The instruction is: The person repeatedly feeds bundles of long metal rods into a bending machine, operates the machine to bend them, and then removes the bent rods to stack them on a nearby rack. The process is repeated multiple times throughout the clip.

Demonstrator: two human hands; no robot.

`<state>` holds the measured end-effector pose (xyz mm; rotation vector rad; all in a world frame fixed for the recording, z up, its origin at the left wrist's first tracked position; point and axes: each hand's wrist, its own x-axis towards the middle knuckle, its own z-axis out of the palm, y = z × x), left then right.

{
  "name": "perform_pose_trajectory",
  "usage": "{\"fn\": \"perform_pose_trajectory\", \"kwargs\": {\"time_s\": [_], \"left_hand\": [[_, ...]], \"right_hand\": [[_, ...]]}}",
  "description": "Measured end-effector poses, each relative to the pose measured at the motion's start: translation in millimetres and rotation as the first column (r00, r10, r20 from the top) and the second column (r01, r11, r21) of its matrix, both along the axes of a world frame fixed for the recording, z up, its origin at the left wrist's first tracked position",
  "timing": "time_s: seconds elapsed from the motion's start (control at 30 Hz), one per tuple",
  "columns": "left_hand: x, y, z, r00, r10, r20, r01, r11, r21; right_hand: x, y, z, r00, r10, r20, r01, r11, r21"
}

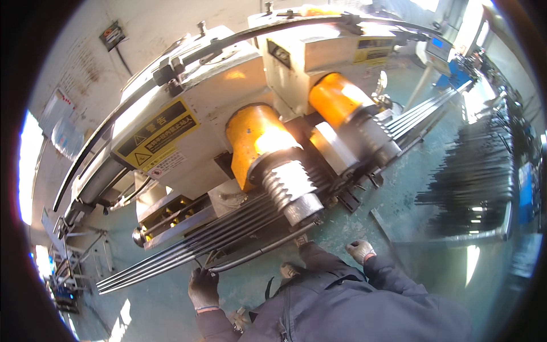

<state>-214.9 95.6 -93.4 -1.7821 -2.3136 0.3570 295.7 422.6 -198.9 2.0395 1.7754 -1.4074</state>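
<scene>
My left hand (204, 289), in a glove with dark fingers, is curled at the left end of a curved grey bar (256, 251) on the machine's near side. What lies inside its fingers is hidden. Several long metal rods (165, 263) run just beyond it, side by side, through the machine. My right hand (360, 251), in a pale glove, is closed loosely beside my body, with nothing visible in it and no contact with the machine. Ahead of me, a ribbed metal roller (289, 183) sticks out from an orange housing (256, 137) above the rods.
A second orange housing (337, 98) and blurred roller (373, 137) stand farther right. Yellow-black warning labels (156, 130) mark the pale machine body. At right, a large rack (507, 228) holds a pile of dark rods (467, 176). A control box (437, 48) stands at the back right.
</scene>
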Motion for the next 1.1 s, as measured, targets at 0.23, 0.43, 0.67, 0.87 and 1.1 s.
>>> {"fn": "perform_pose_trajectory", "kwargs": {"time_s": [0.23,0.43,0.67,0.87,1.1], "left_hand": [[32,15,4,0.981,-0.192,-0.021,0.192,0.981,-0.003],[25,25,39,0.614,0.095,0.784,-0.507,0.808,0.299],[40,47,128,-0.297,-0.768,0.568,-0.898,0.427,0.108],[36,53,141,-0.211,-0.736,0.644,-0.964,0.264,-0.013],[-2,44,191,0.022,-0.749,0.662,-0.962,0.164,0.217]], "right_hand": [[-11,-17,70,0.986,-0.036,-0.162,0.076,0.967,0.244],[-79,39,168,0.806,-0.015,-0.592,0.351,0.818,0.456],[-138,87,221,0.392,-0.065,-0.918,0.632,0.744,0.217],[-166,113,218,-0.005,-0.392,-0.920,0.551,0.767,-0.330],[-167,125,217,0.050,-0.356,-0.933,0.580,0.771,-0.264]]}}
